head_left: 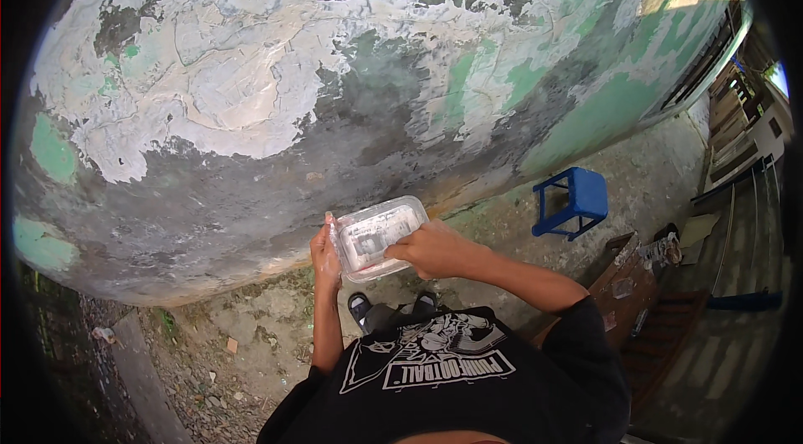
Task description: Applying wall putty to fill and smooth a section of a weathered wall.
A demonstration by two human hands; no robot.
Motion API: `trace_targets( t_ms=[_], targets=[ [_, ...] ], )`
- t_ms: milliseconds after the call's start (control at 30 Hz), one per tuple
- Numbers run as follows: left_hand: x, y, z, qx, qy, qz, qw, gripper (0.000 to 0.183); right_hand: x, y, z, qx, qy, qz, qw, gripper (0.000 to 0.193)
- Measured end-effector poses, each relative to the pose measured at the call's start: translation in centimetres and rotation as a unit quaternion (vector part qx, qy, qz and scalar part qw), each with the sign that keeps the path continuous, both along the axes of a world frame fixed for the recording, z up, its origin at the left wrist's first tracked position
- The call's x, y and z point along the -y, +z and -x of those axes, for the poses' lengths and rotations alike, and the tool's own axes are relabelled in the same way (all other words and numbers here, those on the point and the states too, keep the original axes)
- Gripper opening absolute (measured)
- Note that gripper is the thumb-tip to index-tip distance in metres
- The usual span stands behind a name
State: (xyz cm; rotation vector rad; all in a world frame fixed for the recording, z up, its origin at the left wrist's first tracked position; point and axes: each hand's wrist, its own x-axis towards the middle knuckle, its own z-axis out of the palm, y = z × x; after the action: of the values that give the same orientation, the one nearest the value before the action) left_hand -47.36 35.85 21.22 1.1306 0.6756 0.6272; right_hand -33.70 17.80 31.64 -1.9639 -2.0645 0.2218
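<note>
A clear plastic food container (383, 207), rectangular and smeared inside with white paste, is held out in front of my body. My left hand (324, 250) grips its left side, thumb up along the rim, with whitish smudges on the skin. Over the container's right side reaches my right hand (427, 248), fingers curled closed and their tips down inside it. What those fingers hold is hidden; a greyish patch shows beside them in the paste. Beyond the container rises a wall (368, 101) with peeling white and green paint, thick white paste and bare grey areas.
A blue plastic stool (585, 195) is by the wall at the right. Farther right stand a brown wooden table (615, 289) with small items on it and a slatted wooden piece (669, 331). Rough ground with gravel (217, 377) lies at the lower left, next to a concrete strip (146, 369).
</note>
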Motion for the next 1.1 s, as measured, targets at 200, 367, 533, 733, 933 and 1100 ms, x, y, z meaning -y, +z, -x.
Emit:
trace_targets(
  t_ms=[200,367,533,733,933,1100],
  targets=[
    [-1.0,-1.1,0.1,0.018,0.041,-0.021,0.999,0.043,0.2,1.5,-2.5,-0.196,-0.085,-0.142,0.967,0.023],
    [-0.9,0.9,-0.5,0.057,0.059,0.023,0.996,0.042,-0.9,1.0,-5.0,-0.681,-0.157,-0.246,0.672,0.034],
    [-1.9,0.8,-0.5,0.051,0.061,0.014,0.997,0.046,-1.6,1.1,-8.1,-0.79,-0.143,-0.345,0.487,0.033],
    [-2.8,0.6,0.9,0.027,0.041,0.003,0.999,0.055,-5.7,3.5,-11.7,-0.458,-0.301,-0.569,0.614,0.024],
    [-3.3,-1.2,2.6,0.009,0.06,0.0,0.998,0.056,-13.6,2.1,-13.5,-0.011,-0.372,-0.633,0.679,0.038],
    [-3.5,-2.5,3.8,0.019,0.08,0.015,0.996,0.051,-17.7,-0.7,-10.6,0.03,-0.394,-0.588,0.706,0.041]
  ],
)
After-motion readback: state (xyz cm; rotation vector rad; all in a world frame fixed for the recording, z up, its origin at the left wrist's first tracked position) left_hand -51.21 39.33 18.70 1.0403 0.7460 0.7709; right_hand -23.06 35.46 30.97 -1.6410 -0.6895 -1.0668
